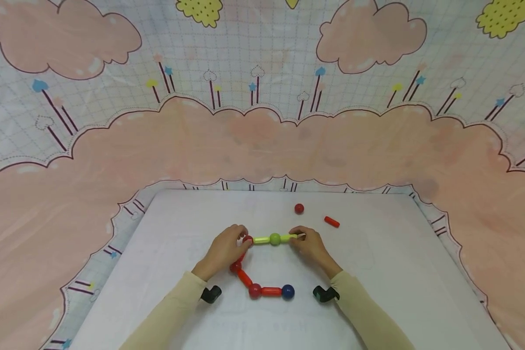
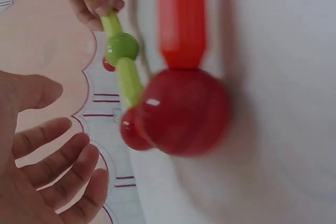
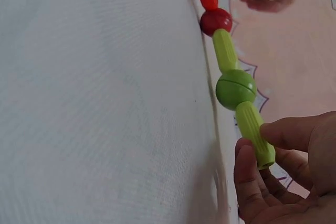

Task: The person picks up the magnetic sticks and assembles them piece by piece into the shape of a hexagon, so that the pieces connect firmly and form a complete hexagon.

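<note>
A chain of balls and sticks lies curved on the white table. Its far row has a red ball [image 3: 216, 22], a yellow-green stick [image 1: 261, 240], a green ball [image 1: 275, 238] and a second yellow-green stick [image 3: 255, 134]. My right hand [image 1: 309, 244] pinches that last stick between thumb and fingers. My left hand [image 1: 224, 248] is beside the red ball at the far left corner; its fingers are spread and apart from the ball in the left wrist view [image 2: 58, 166]. Red sticks [image 1: 244, 278] and red balls [image 1: 254, 291] lead round to a blue ball [image 1: 288, 291] at the near end.
Farther back on the table [image 1: 376, 272] lie a loose red ball [image 1: 299, 208] and a loose red stick [image 1: 331, 221]. Behind the table hangs a patterned cloth [image 1: 262, 146] with clouds. Dark wrist cameras [image 1: 211, 294] sit at both sleeves.
</note>
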{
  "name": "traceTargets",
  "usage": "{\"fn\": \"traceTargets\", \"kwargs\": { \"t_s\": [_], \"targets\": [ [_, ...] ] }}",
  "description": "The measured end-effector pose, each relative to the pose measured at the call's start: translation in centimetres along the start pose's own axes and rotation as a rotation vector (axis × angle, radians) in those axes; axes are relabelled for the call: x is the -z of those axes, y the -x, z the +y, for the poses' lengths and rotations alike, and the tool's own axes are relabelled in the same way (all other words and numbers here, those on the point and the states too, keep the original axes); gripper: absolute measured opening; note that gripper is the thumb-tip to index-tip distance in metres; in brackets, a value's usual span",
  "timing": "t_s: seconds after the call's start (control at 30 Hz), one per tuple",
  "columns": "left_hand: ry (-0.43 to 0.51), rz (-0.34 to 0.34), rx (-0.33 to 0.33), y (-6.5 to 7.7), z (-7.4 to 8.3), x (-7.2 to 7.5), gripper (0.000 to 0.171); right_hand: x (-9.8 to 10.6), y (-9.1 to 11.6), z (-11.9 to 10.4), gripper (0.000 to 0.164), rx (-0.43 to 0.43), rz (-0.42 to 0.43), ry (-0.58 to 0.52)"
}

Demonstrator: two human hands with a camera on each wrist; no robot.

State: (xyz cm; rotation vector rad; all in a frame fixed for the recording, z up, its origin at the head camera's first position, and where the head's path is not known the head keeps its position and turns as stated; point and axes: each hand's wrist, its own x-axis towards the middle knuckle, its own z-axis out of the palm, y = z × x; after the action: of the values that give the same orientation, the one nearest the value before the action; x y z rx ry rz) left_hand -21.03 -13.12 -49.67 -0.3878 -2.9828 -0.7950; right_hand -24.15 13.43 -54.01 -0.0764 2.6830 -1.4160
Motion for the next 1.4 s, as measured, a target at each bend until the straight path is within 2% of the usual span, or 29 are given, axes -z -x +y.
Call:
{"fn": "traceTargets", "kwargs": {
  "t_s": [0.13,0.27,0.4,0.57,0.77,1.03,1.2,1.4],
  "targets": [
    [0.084,-0.073,-0.075,-2.0,1.5,0.0,0.033,0.3,0.1,-0.3,0.019,-0.01,0.016,-0.014],
    [0.167,-0.138,-0.118,-3.8,2.7,-0.8,0.038,0.6,0.0,-0.7,0.021,-0.013,0.034,-0.045],
    [0.253,-0.166,-0.157,-5.3,3.1,-2.1,0.041,0.9,0.1,-1.3,0.022,0.01,0.048,-0.069],
    [0.349,-0.224,-0.17,-6.6,3.0,-3.5,0.04,1.1,0.3,-1.9,0.022,0.047,0.063,-0.1],
    [0.378,-0.268,-0.151,-7.2,3.2,-4.2,0.033,1.2,0.4,-2.2,0.023,0.05,0.069,-0.144],
    [0.348,-0.26,-0.131,-7.4,3.6,-4.7,0.018,2.0,0.1,-2.4,0.022,0.063,0.048,-0.135],
    [0.36,-0.26,-0.104,-7.5,3.7,-4.6,0.019,3.3,-1.2,-2.3,0.025,0.058,0.092,-0.1],
    [0.372,-0.267,-0.116,-7.6,3.5,-4.8,0.019,4.3,-3.3,-1.9,0.026,0.05,0.135,-0.017]
  ]
}}
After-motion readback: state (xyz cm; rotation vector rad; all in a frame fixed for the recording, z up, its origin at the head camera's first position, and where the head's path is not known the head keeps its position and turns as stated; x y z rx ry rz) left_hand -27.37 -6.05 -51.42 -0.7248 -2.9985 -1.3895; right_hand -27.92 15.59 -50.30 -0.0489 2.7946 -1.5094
